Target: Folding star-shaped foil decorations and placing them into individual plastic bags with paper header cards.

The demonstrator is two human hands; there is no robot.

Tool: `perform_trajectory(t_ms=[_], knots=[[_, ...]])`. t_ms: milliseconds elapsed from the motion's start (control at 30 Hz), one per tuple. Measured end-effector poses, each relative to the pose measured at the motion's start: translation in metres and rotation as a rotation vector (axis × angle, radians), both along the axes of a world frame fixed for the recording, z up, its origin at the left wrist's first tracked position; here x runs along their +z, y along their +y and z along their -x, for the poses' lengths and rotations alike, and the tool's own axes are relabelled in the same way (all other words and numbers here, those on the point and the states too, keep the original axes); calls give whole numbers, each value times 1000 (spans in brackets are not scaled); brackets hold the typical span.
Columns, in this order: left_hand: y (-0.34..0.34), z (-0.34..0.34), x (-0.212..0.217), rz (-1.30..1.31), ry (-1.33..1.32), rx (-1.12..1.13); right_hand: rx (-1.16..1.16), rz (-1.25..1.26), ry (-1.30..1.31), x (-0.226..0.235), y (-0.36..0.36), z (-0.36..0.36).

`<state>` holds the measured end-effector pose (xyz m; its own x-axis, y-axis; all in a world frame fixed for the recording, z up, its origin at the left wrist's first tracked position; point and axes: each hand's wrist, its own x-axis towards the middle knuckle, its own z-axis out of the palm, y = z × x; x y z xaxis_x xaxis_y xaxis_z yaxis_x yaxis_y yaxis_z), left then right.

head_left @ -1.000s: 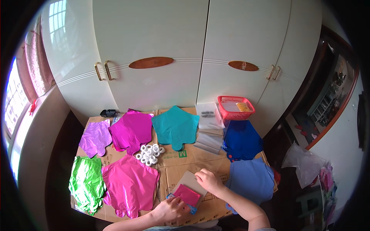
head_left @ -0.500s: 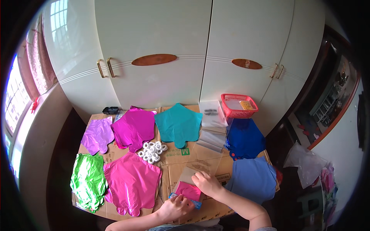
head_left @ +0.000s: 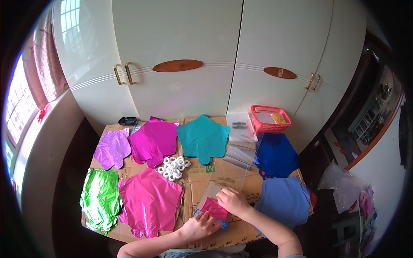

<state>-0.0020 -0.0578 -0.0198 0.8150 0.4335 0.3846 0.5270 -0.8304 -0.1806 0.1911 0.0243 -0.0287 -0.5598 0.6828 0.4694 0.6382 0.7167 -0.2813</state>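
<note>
On the cardboard in front of me lies a clear plastic bag (head_left: 210,191), with a folded hot-pink foil balloon (head_left: 215,209) at its near end. My left hand (head_left: 199,227) is closed on the near edge of the pink foil, beside a blue strip (head_left: 224,224). The fingers of my right hand (head_left: 233,201) pinch the right side of the bag, touching the pink foil's upper corner. How far the foil sits inside the bag is partly hidden by my fingers.
Flat foil balloons lie around: pink (head_left: 151,200), green (head_left: 100,200), lilac (head_left: 112,149), magenta (head_left: 154,140), teal (head_left: 203,137), dark blue (head_left: 277,155), light blue (head_left: 284,200). White rings (head_left: 173,167) sit mid-table; clear bags (head_left: 239,157) and a red basket (head_left: 270,129) stand behind.
The pink foil has shifted slightly away from me along the clear bag, and my left fingers have moved up with it. My right hand stays at the bag; the whole view has shifted a little.
</note>
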Motion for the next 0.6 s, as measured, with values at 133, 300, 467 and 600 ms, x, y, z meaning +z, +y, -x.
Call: perform_trajectory(t_ms=[133,300,467,600], knots=[[-1,-1,4,21,-22,32,35,24,16,-6,9,7],[-6,-4,3,-29,-94,94,6,96,-27,0,3,7],[2,-10,3,-47,-103,74,39,56,-10,8,1,9],[5,-9,0,-57,-74,82,50,-90,-134,8,1,9]])
